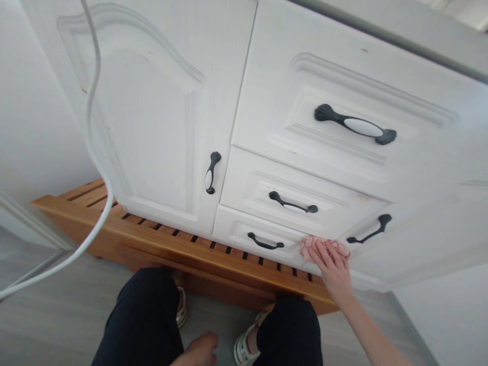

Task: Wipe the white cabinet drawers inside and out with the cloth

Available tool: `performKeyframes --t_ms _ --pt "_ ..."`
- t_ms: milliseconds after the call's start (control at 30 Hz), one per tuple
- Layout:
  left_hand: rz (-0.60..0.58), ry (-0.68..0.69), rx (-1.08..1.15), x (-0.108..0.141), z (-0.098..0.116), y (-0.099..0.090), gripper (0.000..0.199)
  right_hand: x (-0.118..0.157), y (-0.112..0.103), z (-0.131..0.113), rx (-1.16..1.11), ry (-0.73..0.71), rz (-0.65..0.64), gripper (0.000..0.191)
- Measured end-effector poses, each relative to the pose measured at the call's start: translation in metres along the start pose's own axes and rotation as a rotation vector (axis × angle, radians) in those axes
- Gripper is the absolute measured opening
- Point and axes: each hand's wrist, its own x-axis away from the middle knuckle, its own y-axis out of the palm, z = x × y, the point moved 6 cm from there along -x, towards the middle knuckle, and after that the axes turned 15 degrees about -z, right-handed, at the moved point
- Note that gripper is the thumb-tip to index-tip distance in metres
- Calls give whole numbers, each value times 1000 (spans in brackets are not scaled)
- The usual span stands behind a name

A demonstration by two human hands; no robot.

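My right hand [335, 272] presses a pink cloth [309, 248] with reddish markings against the right end of the bottom drawer [236, 226]. Its fingers lie bent over the cloth and hide part of it. Just left of the cloth is the drawer's black handle [266, 242]. Low in the view, my left hand [200, 349] hangs between my knees by the left thigh; its fingers are loosely apart and nothing shows in them. The white cabinet also has a middle drawer [244, 178], a larger top drawer [267, 101] and a left door [152, 127].
A slatted wooden bench [168, 244] runs along the cabinet's foot, right in front of my knees. A white cable [93, 142] hangs down across the left side. On the right, another black handle [371, 230] sticks out from the cabinet. Grey flooring [91, 305] lies below.
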Motion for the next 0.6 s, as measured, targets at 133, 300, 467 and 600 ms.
performKeyframes --t_ms 133,300,467,600 --pt "31 0 6 -6 -2 -3 38 -23 -5 -24 -30 -21 53 60" --pt "76 10 48 -10 -8 -1 36 -93 -23 -109 -70 -113 220 55" --pt "65 15 63 -10 -12 1 36 -164 -49 -202 -188 -151 336 57" --pt "54 9 72 -7 -14 -2 33 -202 -58 -254 -216 -228 330 55"
